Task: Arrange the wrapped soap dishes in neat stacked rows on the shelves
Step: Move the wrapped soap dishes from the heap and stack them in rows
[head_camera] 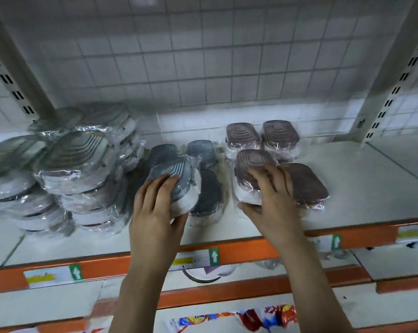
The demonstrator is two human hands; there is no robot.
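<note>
On the white shelf [347, 188], tall leaning stacks of grey-lidded wrapped soap dishes [78, 169] fill the left, too blurred to count. Four brown-lidded dishes [280, 135] sit right of centre. The left hand [155, 205] grips a tilted blue-grey dish [176, 179] among three more; the right hand [273, 200] grips the front-left brown dish [249, 174].

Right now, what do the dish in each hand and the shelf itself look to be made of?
Grey-lidded soap dish, in the left hand: seemingly hard plastic with a ridged matte lid, under glossy clear film that crinkles and glints. Brown-lidded soap dish, in the right hand: likewise, on a white base. Shelf: probably cream-painted metal, judging by the slotted uprights.
</note>
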